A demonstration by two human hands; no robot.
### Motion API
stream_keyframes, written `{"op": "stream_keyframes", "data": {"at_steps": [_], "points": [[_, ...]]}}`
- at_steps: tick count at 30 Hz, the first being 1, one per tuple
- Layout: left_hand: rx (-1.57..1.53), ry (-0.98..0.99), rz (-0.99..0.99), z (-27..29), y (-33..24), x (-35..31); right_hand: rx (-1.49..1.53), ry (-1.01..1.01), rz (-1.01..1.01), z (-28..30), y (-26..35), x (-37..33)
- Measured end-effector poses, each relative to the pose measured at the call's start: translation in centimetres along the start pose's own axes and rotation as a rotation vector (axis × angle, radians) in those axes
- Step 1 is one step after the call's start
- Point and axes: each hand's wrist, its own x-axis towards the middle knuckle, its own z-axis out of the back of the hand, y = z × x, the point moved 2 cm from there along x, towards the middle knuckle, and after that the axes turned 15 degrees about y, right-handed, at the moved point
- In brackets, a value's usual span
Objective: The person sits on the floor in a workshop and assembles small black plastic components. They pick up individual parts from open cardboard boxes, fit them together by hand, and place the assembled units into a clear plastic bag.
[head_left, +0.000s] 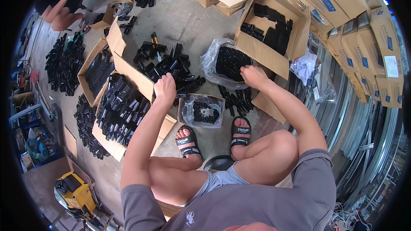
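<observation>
My left hand [165,87] is closed at the near edge of a loose pile of black plastic parts [173,66] on the floor. What its fingers hold, if anything, is hidden. My right hand [253,77] reaches to a clear plastic bag [209,66] filled with small black pieces [231,62]. Its fingertips are pinched together at the right side of these pieces, and I cannot make out what is in them. Between my hands and feet stands a small carton [183,119] lined with clear plastic, with more small black pieces [206,112] in it.
To the left, an open carton [150,86] overflows with long black parts [120,107]. An open box [295,55] at the right holds black parts. Stacked cartons [364,55] and metal profiles [364,137] line the right. Another person [60,8] sits far left.
</observation>
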Motion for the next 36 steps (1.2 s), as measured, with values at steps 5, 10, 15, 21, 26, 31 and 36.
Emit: {"op": "stream_keyframes", "data": {"at_steps": [5, 10, 15, 21, 26, 31, 36], "points": [[0.035, -0.029, -0.03, 1.7, -1.1, -0.9, -0.088, -0.264, 0.148, -1.7, -0.9, 0.9], [0.012, -0.152, -0.413, 4.6, -8.9, -5.6, 0.053, -0.325, 0.258, -1.3, 3.5, -0.9], [0.137, -0.004, -0.83, 1.4, -17.4, -6.7, 0.083, 0.155, -0.043, -9.1, 5.7, -6.5], [0.002, 0.054, -0.785, 1.8, -19.1, -6.6, 0.246, 0.121, -0.176, -14.4, 4.4, -7.8], [-0.183, 0.102, -0.709, 6.2, -15.8, -8.5, 0.39, 0.209, -0.22, -14.7, 3.8, -7.6], [-0.369, 0.184, -0.619, 11.9, -12.5, -13.7, 0.86, 0.272, -0.201, -12.7, 2.6, -10.0], [-0.747, 0.325, -0.528, 13.3, -11.4, -17.9, 1.318, 0.243, 0.293, 3.7, 6.1, -15.3]]}}
